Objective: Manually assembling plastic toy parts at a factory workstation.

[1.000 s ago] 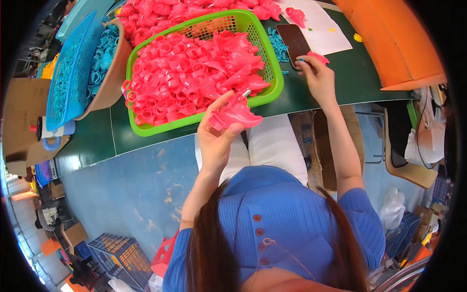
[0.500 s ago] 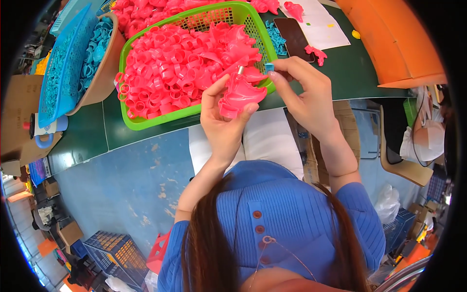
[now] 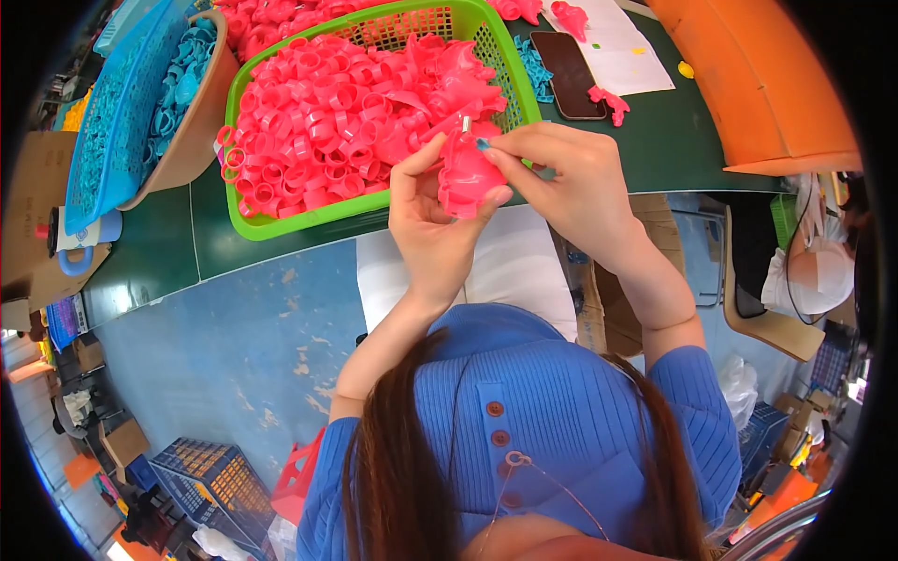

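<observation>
My left hand (image 3: 432, 220) is closed round a pink plastic toy part (image 3: 468, 178), held over the near edge of a green basket (image 3: 313, 222). A short silvery pin (image 3: 467, 123) stands up at the top of this part. Between the thumb and forefinger of my right hand (image 3: 571, 173) is a small blue plastic piece (image 3: 483, 144), which meets the upper right side of the pink part. Whether it sits in a slot there I cannot tell. Many pink rings and moulded pieces (image 3: 327, 122) fill the basket.
On the green table (image 3: 150, 257), a blue basket (image 3: 117, 122) and a tan tub (image 3: 201, 122) of blue pieces stand at left, by a mug (image 3: 89, 245). Rightward lie a dark phone (image 3: 569, 77), a paper sheet (image 3: 641, 61) and an orange bin (image 3: 758, 84).
My right hand has moved left, bringing the small blue piece against the pink part. The pink part has turned and shifted slightly right in my left hand.
</observation>
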### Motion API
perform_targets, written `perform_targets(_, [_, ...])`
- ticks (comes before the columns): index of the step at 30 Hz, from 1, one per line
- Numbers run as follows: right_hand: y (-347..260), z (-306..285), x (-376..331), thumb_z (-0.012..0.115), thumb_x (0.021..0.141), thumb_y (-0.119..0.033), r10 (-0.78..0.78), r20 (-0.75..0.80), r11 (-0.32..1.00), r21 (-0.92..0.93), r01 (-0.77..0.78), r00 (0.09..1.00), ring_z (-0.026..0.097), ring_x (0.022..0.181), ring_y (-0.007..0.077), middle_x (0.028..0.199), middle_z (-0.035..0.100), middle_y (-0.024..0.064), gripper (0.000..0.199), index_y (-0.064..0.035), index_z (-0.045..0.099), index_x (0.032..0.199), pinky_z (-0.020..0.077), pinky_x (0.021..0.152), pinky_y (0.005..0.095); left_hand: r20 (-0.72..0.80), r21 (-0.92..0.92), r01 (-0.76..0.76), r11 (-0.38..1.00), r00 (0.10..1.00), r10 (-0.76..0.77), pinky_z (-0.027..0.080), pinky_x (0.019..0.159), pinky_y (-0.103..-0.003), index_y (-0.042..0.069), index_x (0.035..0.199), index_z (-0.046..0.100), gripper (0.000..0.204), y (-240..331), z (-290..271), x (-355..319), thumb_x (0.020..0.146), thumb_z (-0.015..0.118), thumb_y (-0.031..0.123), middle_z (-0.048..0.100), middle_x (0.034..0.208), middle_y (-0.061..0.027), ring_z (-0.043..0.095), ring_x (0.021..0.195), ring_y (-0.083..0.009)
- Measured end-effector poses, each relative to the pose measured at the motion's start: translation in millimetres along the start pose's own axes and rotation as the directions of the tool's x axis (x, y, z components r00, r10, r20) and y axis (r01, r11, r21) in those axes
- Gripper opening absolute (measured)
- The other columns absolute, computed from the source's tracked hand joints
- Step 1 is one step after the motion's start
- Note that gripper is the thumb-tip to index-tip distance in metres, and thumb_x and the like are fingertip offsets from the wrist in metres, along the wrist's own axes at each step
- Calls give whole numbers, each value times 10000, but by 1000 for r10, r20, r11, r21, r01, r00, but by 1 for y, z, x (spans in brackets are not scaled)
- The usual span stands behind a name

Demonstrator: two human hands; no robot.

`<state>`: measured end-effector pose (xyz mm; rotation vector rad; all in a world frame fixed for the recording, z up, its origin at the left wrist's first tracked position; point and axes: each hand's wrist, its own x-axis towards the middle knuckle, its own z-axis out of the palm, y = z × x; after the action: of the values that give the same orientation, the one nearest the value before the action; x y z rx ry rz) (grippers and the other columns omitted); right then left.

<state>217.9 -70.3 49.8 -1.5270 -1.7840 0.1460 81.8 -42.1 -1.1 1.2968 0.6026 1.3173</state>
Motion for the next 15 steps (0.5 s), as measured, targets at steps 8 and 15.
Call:
perform_targets(8, [2,7,-3,621,661,15,-230,75,951,-193,241,970,599,767,266,896,601,138,306,33,589,965,499,636,327,-93,-87,35,996,995,-43,434,876,-274,-21,1189,416,571,-7,0,-1,696,703,-30,493,1139,-95,507,1019,-147])
perform_targets(15, [-4,4,-8,588,623,5,-228,149,960,-133,248,962,579,789,297,906,566,161,420,55,555,1039,492,659,343,-100,-286,189,939,969,-226,420,907,-289,-12,1205,389,592,0,3,-1,700,697,-37,471,1182,-108,490,1055,-160])
